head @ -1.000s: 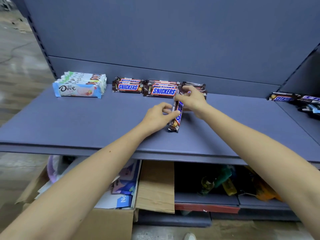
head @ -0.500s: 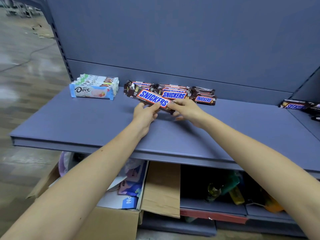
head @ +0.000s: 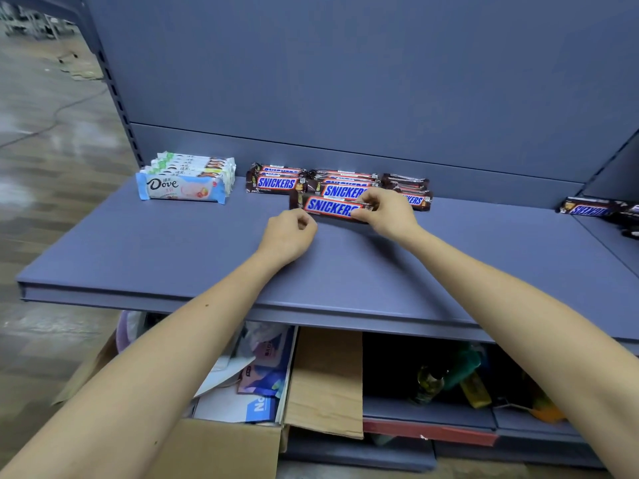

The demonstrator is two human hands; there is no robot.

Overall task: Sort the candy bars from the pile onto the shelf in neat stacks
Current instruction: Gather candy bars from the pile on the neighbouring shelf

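Observation:
A Snickers bar (head: 328,206) lies label-up on the blue-grey shelf (head: 173,257), just in front of the middle Snickers stack (head: 342,186). My right hand (head: 389,214) pinches the bar's right end with thumb and fingers. My left hand (head: 288,233) hovers just off the bar's left end, fingers curled, holding nothing. More Snickers stand in a left stack (head: 275,179) and a right stack (head: 413,191). A row of Dove bars (head: 183,181) sits further left.
A loose pile of Snickers (head: 594,210) lies at the far right of the shelf. Below the shelf stands an open cardboard box (head: 325,378) with papers, and bottles sit on the lower shelf (head: 428,413). Floor lies to the left.
The bar was turned from upright to flat and set down in front of the middle stack. My left hand has let go of its left end; the right still grips it.

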